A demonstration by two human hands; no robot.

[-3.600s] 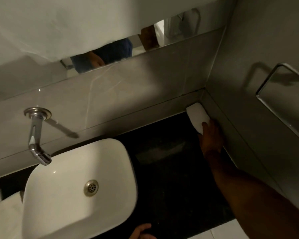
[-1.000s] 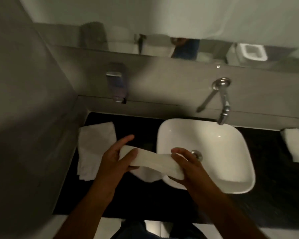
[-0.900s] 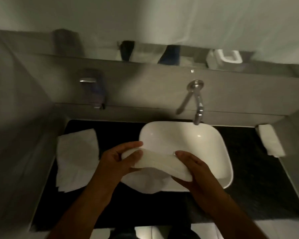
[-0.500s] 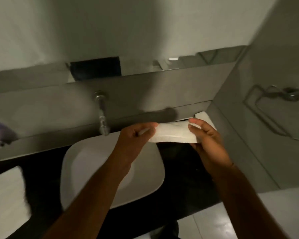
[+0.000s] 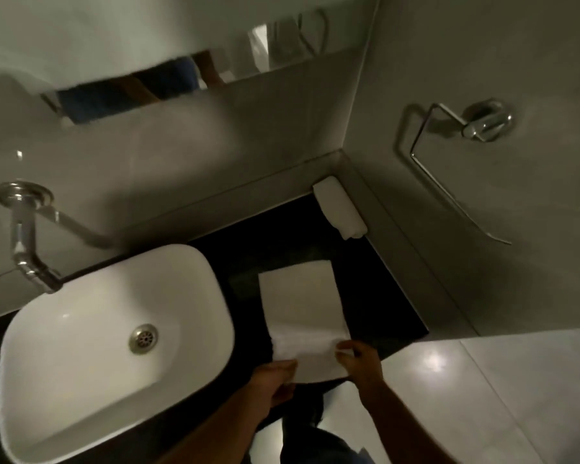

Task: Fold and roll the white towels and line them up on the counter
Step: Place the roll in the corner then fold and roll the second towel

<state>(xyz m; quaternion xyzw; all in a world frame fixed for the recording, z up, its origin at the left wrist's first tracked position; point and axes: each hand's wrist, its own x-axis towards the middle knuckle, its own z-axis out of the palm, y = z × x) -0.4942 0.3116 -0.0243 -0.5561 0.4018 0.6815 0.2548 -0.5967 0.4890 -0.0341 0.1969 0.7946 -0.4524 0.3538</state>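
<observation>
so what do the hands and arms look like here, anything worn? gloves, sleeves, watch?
Both hands are bare: no gloves on the left hand or the right hand. Both forearms are uncovered as far as the frame shows, with no sleeve edge in view. No watch, band or ring is visible, though the picture is dim and slightly blurred, so small items could be missed.

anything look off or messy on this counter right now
Nothing stands out. One rolled white towel lies neatly in the back corner of the black counter; the flat folded white towel lies straight, both hands at its near end.
</observation>
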